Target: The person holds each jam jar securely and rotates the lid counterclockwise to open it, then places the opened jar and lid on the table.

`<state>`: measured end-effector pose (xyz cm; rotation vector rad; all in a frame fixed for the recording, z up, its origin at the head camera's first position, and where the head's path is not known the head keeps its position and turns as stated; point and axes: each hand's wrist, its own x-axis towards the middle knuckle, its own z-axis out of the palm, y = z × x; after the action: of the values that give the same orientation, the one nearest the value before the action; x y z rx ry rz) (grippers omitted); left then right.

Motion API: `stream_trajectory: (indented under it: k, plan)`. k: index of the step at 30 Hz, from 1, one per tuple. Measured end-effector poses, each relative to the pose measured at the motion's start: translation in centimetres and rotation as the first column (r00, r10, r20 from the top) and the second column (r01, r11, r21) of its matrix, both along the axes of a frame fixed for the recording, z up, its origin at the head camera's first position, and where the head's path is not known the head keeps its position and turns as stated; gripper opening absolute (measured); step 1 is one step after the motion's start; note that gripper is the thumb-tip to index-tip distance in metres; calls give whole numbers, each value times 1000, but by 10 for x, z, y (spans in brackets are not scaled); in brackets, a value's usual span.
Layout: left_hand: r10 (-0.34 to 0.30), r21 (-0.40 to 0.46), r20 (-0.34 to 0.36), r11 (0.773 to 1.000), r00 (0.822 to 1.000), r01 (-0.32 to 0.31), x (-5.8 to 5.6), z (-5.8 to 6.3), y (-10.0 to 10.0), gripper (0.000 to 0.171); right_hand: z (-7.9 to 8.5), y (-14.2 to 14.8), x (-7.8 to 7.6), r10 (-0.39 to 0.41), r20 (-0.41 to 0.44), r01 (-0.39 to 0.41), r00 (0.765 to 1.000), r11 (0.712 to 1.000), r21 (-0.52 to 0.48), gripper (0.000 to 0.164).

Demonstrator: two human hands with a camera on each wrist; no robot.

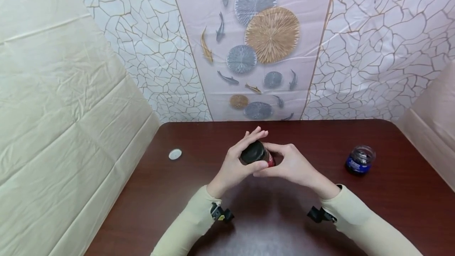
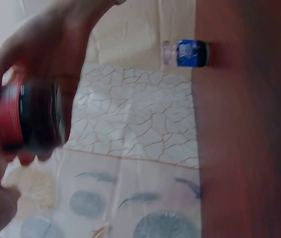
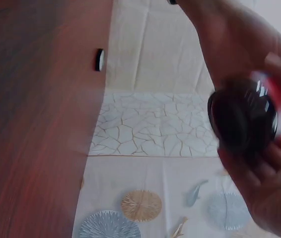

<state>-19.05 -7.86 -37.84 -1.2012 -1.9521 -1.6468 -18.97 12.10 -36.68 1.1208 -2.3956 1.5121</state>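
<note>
Both hands hold a jar (image 1: 271,160) with a red label, raised above the table and tilted. Its black lid (image 1: 252,152) faces the head camera. My left hand (image 1: 239,161) grips around the lid, thumb on the near side and fingers across the far side. Thumb and fingers of my right hand (image 1: 289,163) hold the labelled body from the right. The left wrist view shows the jar's red label (image 2: 4,119) and dark glass end blurred. In the right wrist view, the dark end (image 3: 242,116) points toward the table side, with red above it.
A small glass jar (image 1: 359,165) with a blue label and dark contents stands at the right, no lid showing on it. On the left lies a round lid (image 1: 175,154), white face up and dark-edged. The brown table (image 1: 142,208) meets patterned cloth (image 1: 259,90) behind.
</note>
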Motion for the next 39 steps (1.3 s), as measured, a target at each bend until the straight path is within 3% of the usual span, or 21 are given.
stream_trajectory:
  k: [3,6,7,10,14,22,29,32,35,37,39]
  plan:
    - [-92,-93,26,991,995,94,13,19,-9,80,3,5,0,115,97,-110,989,993,-51,48]
    - [-147,-160,40,975,988,152,23,34,-17,83,6,9,0,154,132,-144,979,986,-81,49]
    - [-162,-166,45,972,986,167,24,36,-19,81,8,11,0,152,138,-141,979,986,-87,49]
    - [-176,-164,26,970,984,178,14,26,-25,71,10,13,0,146,141,-133,979,986,-99,51]
    - [-134,-160,7,978,991,133,7,15,-29,56,10,12,1,147,163,-131,976,986,-104,53]
    - [13,-105,11,994,1000,-12,14,12,-24,58,6,9,2,52,86,-47,995,997,-53,53]
    - [179,-29,-60,983,982,-181,33,30,-6,51,6,5,4,-107,9,107,994,994,-38,57]
    - [226,-24,-76,973,971,-228,35,33,-2,49,5,6,3,-154,-17,153,988,988,-22,58]
    - [233,-43,-84,971,969,-237,28,27,-6,53,5,8,3,-126,1,126,992,992,-10,58]
    - [198,-65,-72,977,978,-202,21,23,-12,60,6,10,3,-68,29,68,997,998,-5,56]
    - [125,-100,-46,987,991,-130,15,19,-19,71,7,12,2,9,57,-9,998,1000,-4,55]
